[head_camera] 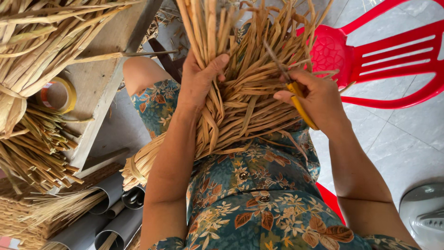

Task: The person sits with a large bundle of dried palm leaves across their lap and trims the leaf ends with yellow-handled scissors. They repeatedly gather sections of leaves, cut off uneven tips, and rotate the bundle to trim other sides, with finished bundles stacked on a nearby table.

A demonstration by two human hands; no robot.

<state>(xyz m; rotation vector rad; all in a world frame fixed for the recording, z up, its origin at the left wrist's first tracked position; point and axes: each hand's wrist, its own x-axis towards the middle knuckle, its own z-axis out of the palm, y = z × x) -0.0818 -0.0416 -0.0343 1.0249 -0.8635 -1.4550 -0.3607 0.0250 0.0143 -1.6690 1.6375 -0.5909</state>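
Straw fills the head view: a thick bundle of dried reed strips (pixel 245 92) lies across the person's lap, its upper ends cut off by the top edge and its lower ends partly hidden behind the left forearm; how the strips are bound cannot be made out. The left hand (pixel 199 78) clasps the bundle from the side, fingers curled together round a sheaf of strips, thumb pressed on top. The right hand (pixel 314 99) is closed on yellow-handled scissors (pixel 300 104); the handles are mostly buried in the fist, and the dark blades point up into the strips, too thin and blurred to tell whether they are parted. The lap is covered by a floral blue-green dress (pixel 259 203).

Grey plastic pipes (pixel 115 208) lie at lower left, open ends toward the camera; pale straw stems stick out of some of them, and beside them sits a woven basket (pixel 18 217), cut off by the frame. Above them a wooden table (pixel 99 78) carries more tied bundles of reed (pixel 32 51) and a roll of yellow tape (pixel 58 95), half covered by straw. A red plastic chair (pixel 379 60) stands just behind the bundle on the tiled floor (pixel 407 139); a grey rounded object sits at the lower right corner, too cropped to name.
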